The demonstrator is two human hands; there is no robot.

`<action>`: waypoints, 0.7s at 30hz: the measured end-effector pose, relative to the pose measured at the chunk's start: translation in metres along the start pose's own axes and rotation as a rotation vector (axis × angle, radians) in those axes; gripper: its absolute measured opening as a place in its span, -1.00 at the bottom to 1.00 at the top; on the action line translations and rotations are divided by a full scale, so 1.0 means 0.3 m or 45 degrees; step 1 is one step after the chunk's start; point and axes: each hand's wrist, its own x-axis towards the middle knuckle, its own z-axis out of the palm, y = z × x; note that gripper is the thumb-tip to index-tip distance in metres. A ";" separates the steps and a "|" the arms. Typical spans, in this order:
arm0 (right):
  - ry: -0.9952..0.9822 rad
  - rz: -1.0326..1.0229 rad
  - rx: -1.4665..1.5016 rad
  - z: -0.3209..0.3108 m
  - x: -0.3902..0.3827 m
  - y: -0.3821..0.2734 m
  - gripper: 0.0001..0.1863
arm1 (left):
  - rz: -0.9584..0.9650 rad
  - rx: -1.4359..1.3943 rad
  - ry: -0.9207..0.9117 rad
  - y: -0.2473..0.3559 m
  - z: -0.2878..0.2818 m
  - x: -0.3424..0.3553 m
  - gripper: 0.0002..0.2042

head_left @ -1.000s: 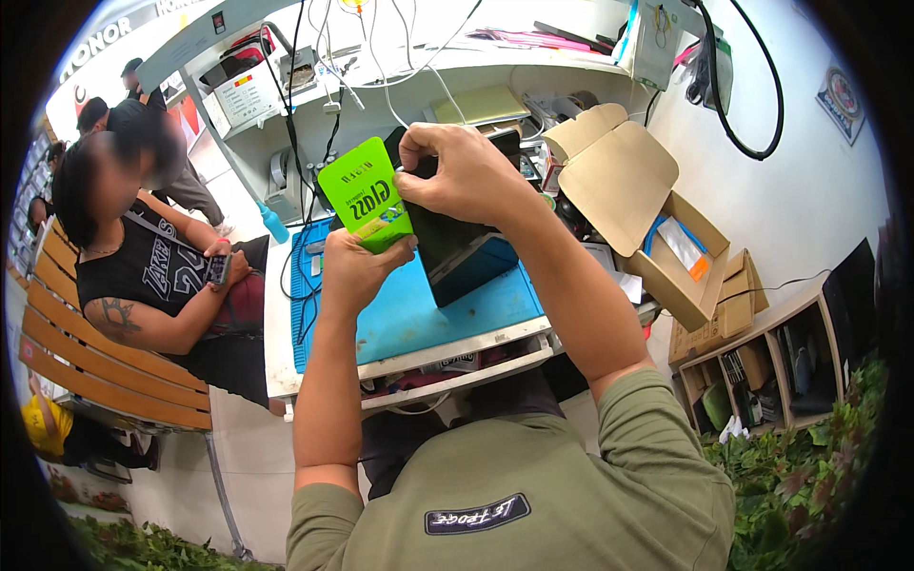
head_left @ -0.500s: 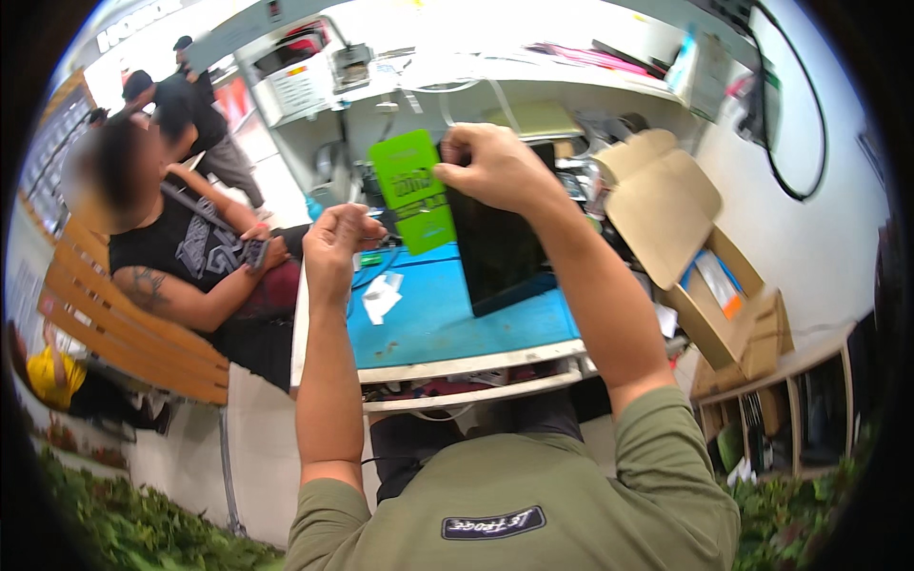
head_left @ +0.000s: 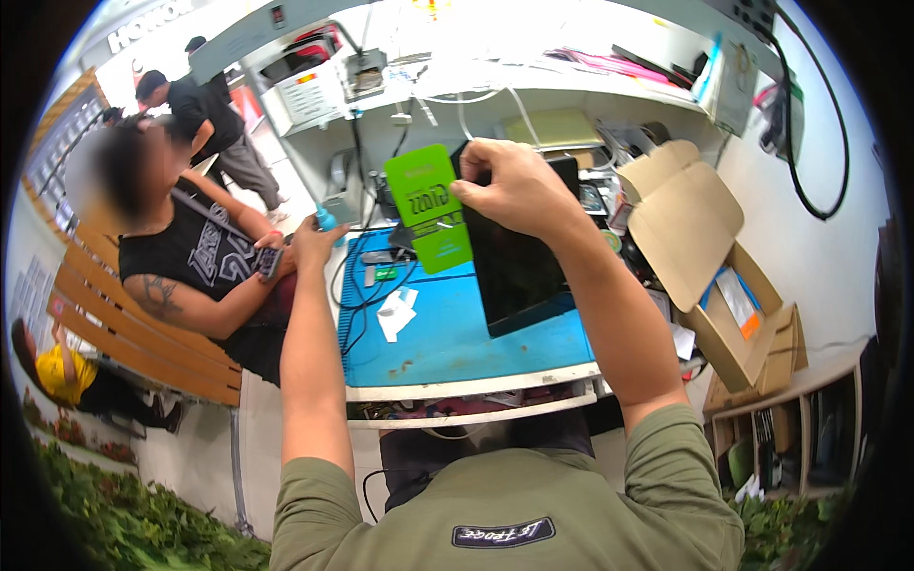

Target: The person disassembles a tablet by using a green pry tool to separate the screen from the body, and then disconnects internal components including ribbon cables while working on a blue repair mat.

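Note:
My right hand (head_left: 509,190) grips a bright green flat package (head_left: 428,243) together with a dark tablet (head_left: 519,276), pinched at their top; the tablet stands over the blue mat (head_left: 447,352). My left hand (head_left: 314,243) is at the mat's back left, fingers apart, beside a light blue bottle (head_left: 329,219); whether it touches the bottle is unclear. White paper scraps (head_left: 395,314), cables and small items lie on the mat.
A seated person (head_left: 195,247) holds a phone on a wooden bench (head_left: 143,333) at left; others are behind. An open cardboard box (head_left: 681,214) occupies the right, above a wooden cabinet (head_left: 800,423). A cluttered shelf (head_left: 619,86) spans the back.
My left hand has let go of the green package and moved up-left to the bottle. My right hand still holds package and tablet. The view has shifted, moving the scene rightward.

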 end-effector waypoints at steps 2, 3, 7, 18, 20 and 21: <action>-0.012 0.026 -0.029 -0.010 -0.005 0.000 -0.70 | -0.007 0.028 0.019 0.025 -0.015 -0.019 -0.41; -0.038 0.035 -0.041 -0.011 0.000 -0.018 -0.71 | 0.023 0.025 0.109 0.011 -0.045 -0.032 -0.47; -0.060 0.073 -0.062 -0.023 -0.010 0.003 -0.69 | 0.187 -0.253 0.156 0.217 -0.184 -0.162 -0.49; -0.063 0.063 -0.101 -0.011 0.021 0.016 -0.69 | 0.891 0.230 -0.568 0.998 -0.505 -0.606 -0.62; -0.052 0.069 -0.100 -0.008 0.020 0.020 -0.69 | 0.938 0.376 -0.524 1.046 -0.489 -0.609 -0.61; -0.051 0.077 -0.102 -0.005 0.020 0.019 -0.69 | 0.958 0.403 -0.527 1.058 -0.487 -0.605 -0.62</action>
